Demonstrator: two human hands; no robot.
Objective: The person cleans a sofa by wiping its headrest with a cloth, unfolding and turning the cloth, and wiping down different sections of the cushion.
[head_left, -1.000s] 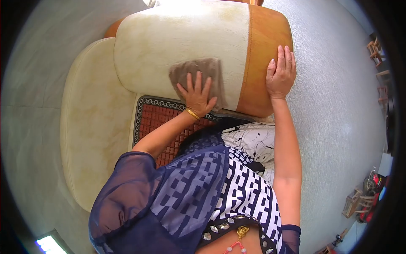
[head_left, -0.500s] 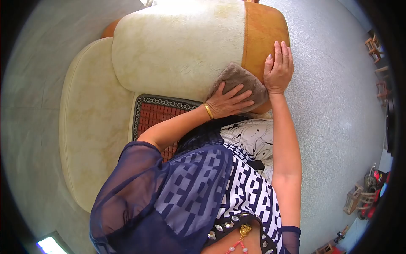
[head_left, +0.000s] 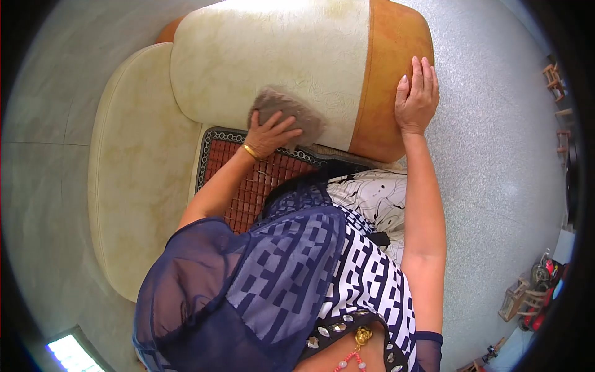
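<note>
My left hand, with a gold bracelet at the wrist, holds a grey-brown cloth against the cream side of a padded sofa armrest. Its fingers are spread over the cloth, which is blurred by motion and bunched along its upper edge. My right hand lies open on the armrest's orange-brown end panel, fingers stretched forward and the thumb apart. Just below the cloth is a red-brown beaded seat mat with a dark patterned border. The palm side of both hands is hidden.
A cream sofa backrest curves along the left. Speckled floor stretches away on the right, with small wooden stools and a red vehicle near the far right edge. My patterned trousers show beside the mat.
My left hand has slid the cloth leftward along the armrest, away from the orange-brown panel. My right hand stays on that panel. The view has shifted slightly.
</note>
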